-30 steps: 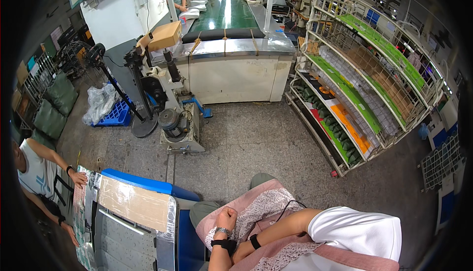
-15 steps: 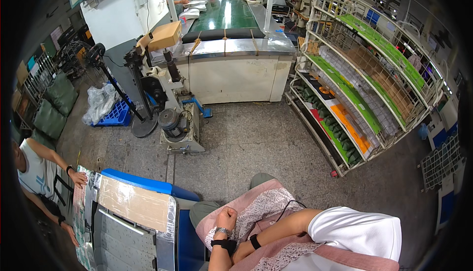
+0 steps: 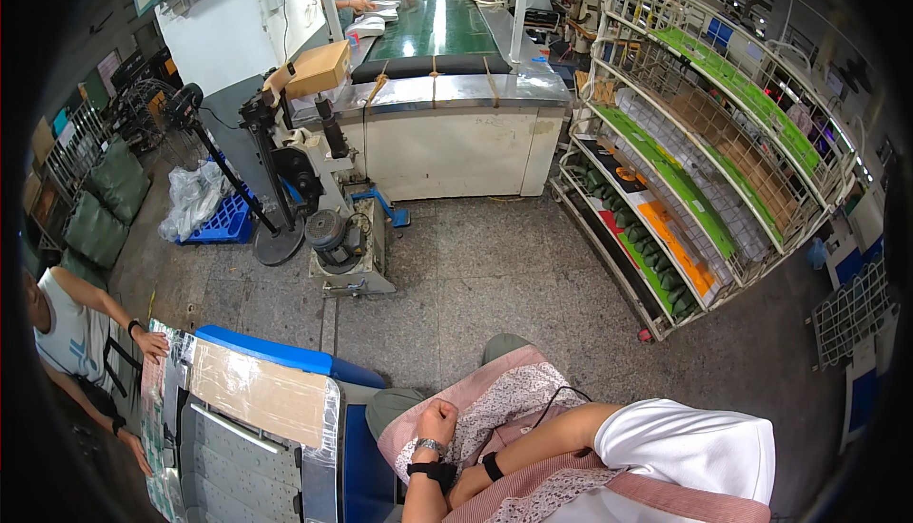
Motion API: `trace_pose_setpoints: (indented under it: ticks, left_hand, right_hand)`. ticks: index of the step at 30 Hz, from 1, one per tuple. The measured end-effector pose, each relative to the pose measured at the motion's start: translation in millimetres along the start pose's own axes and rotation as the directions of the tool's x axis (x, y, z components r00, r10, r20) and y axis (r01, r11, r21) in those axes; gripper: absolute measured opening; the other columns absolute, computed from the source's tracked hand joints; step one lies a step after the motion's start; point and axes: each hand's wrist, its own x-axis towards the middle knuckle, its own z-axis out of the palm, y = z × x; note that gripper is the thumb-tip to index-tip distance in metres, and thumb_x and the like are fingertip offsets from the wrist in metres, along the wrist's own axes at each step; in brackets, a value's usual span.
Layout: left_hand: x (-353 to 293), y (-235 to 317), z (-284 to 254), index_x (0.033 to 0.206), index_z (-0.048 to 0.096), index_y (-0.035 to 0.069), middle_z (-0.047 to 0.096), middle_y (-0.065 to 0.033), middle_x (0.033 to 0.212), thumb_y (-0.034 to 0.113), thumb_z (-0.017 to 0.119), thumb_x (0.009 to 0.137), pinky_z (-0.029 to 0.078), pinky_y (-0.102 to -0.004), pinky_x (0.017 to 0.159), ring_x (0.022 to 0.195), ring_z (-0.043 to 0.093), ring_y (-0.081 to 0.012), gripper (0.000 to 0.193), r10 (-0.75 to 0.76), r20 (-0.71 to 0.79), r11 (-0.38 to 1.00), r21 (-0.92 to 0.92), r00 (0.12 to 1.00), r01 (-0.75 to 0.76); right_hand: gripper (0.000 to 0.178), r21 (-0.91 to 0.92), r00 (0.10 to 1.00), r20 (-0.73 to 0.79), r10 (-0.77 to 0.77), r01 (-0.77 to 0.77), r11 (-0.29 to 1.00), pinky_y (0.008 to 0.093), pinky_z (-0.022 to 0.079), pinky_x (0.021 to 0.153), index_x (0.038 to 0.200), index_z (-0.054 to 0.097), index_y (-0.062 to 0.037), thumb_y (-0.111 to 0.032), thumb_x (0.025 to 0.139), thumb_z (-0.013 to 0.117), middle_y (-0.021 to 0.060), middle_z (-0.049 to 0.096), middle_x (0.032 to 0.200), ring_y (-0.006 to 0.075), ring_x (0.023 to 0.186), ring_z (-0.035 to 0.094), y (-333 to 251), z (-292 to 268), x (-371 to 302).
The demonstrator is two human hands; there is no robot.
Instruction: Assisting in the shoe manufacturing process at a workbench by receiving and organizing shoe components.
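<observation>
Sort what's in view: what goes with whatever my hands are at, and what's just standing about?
At the hands:
pink apron, beneath your curled left hand
right hand, partly hidden
blue-edged machine, nearest on your left

Standing about:
wire rack, right
green-topped bench, ahead
cardboard box
blue crate, left

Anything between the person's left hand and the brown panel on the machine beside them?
Low things only, it seems: the pink apron, the grey-green trouser leg and the blue machine side lie between the left hand and brown panel. Nothing visible stands up there; depth is hard to judge.
</observation>
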Motion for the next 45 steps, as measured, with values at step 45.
trace_pose_setpoints:
  ticks: [45]
  left_hand:
    - [4, -5, 7, 0.083, 0.068, 0.006, 0.069, -0.0119, 0.075, 0.022, 0.066, 0.082, 0.053, -0.0398, 0.069, 0.072, 0.068, -0.0296, 0.016, -0.027, 0.024, 1.0, -0.003, 0.999, 0.027]
  right_hand:
    - [0.023, 0.816, 0.995, -0.083, -0.048, 0.095, 0.57, 0.0368, 0.053, 0.077, 0.106, 0.063, -0.0084, -0.027, 0.097, 0.053, 0.0074, 0.065, 0.115, 0.0272, 0.105, 0.063, -40, -211, 17]
